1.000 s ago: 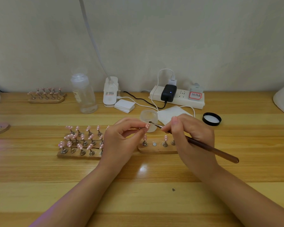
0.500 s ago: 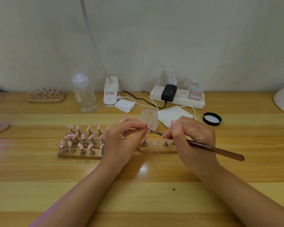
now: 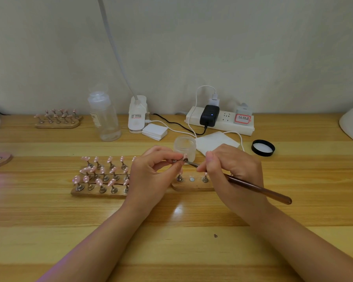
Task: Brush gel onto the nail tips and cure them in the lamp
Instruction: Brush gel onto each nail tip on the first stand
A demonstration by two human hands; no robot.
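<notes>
Left hand (image 3: 151, 176) pinches one nail tip (image 3: 185, 160) on its stand, just near of gel jar (image 3: 185, 147); right hand (image 3: 230, 169) grips brush (image 3: 253, 187), bristles touching tip; advised: light, even strokes

on my feed a clear plastic bottle (image 3: 104, 117) stood upright near the back of the wooden tabletop (image 3: 171, 241). just to its right i saw a small stack of white pads (image 3: 155, 131). a white power strip (image 3: 220, 122) lay along the wall, with a black adapter (image 3: 209, 115) and a white charger (image 3: 214, 101) plugged into it, and a red-bordered label (image 3: 243, 118) toward its right end. a dark speck (image 3: 215, 235) sat on the wood nearer me.
</notes>
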